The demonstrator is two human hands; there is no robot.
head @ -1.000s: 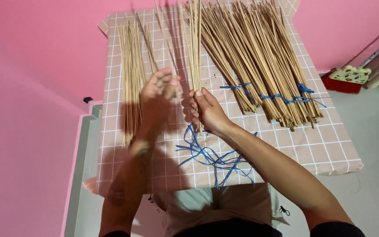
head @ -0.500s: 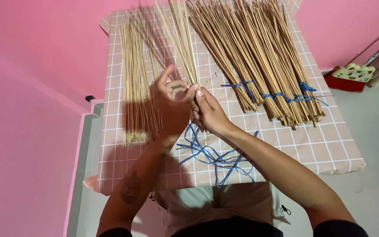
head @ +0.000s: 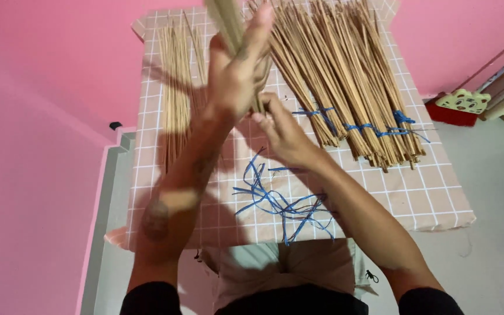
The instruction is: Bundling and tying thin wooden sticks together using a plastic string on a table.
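Person: seated at the near edge of the table [head: 438, 204], dark sleeves at the bottom of the view, both forearms reaching forward over the checked cloth.
Strings: a loose tangle of blue strings [head: 278, 198] lies on the cloth just ahead of the person, between the two forearms.
Right hand: the right hand [head: 284, 131] is low over the cloth, fingers curled and pinching the lower ends of the held sticks.
Left hand: the left hand [head: 237, 73] is raised above the right, fingers closed around a small bunch of sticks [head: 228, 23], which tilts up and away; its top is blurred.
Loose sticks: a thin spread of loose sticks [head: 173, 99] lies on the cloth to the left of the hands.
Tied bundles: a broad heap of bundles [head: 345, 87] lies to the right and beyond, with blue ties near its near ends.
Wall: pink wall [head: 42, 70] behind and left of the table.
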